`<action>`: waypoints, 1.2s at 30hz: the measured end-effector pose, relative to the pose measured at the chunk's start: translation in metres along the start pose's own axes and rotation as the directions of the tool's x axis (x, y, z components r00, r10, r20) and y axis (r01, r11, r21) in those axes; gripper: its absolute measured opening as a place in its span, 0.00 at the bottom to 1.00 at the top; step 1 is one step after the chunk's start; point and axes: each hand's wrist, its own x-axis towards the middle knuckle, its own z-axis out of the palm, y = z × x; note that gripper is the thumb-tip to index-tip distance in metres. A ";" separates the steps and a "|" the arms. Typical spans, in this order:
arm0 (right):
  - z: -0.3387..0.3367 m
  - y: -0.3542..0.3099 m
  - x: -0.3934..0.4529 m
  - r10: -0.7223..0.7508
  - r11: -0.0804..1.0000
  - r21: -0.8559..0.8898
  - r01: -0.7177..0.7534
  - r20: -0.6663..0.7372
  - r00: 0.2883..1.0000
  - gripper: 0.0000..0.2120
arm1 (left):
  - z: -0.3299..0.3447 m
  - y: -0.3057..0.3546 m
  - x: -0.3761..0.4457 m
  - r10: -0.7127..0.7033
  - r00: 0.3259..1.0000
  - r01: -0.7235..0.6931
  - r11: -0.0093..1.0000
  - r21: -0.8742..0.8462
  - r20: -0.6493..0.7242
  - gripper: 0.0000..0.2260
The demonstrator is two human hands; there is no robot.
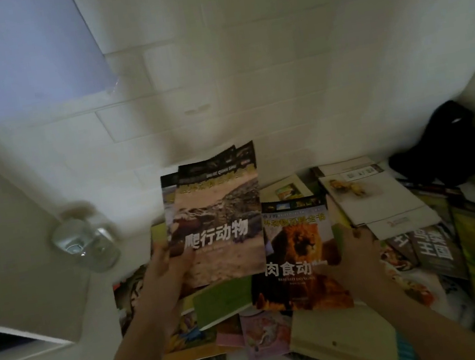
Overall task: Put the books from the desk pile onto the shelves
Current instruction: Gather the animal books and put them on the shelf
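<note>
White brick wall rises behind a desk pile of books, where the left hand grips a fanned bunch of reptile books upright by its lower left corner, while the right hand clasps the lion book just right of it, long axis upright.

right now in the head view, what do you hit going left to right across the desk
glass jar → left hand → reptile book → lion book → right hand → black bag
</note>
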 end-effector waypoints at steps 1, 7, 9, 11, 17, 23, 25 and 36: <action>0.001 0.004 -0.001 0.012 0.995 0.095 -0.009 -0.029 0.999 0.36 | 0.011 -0.006 0.000 -0.031 0.999 0.030 1.000 0.003 0.045 0.11; -0.012 0.014 -0.019 0.287 0.794 0.569 -0.214 -0.040 0.957 0.11 | 0.051 -0.081 0.010 0.157 0.987 -0.099 0.479 0.872 0.026 0.10; -0.012 0.012 -0.020 0.304 0.759 0.571 -0.312 0.113 0.946 0.21 | 0.052 -0.093 0.009 0.196 0.980 -0.103 0.411 0.906 0.023 0.18; -0.009 0.008 -0.018 0.296 0.665 0.633 -0.396 0.263 0.918 0.28 | 0.055 -0.091 0.007 0.176 0.984 -0.109 0.476 0.873 0.028 0.19; 0.002 -0.010 -0.024 0.151 0.707 0.591 -0.389 0.412 0.899 0.09 | 0.075 -0.086 0.003 0.052 0.996 -0.087 0.475 0.876 0.071 0.12; -0.031 0.003 -0.041 -0.007 0.713 0.682 -0.162 0.238 0.971 0.10 | 0.080 -0.076 0.006 -0.092 0.996 0.055 0.751 0.658 0.022 0.08; -0.051 0.014 -0.038 -0.027 0.683 0.717 -0.139 0.215 0.976 0.21 | 0.094 -0.069 0.000 -0.180 0.979 0.107 0.858 0.502 0.100 0.09; -0.121 0.097 0.034 0.206 0.816 0.526 -0.237 0.119 0.971 0.32 | 0.223 -0.092 0.036 -0.026 0.940 -0.190 0.791 0.582 0.341 0.12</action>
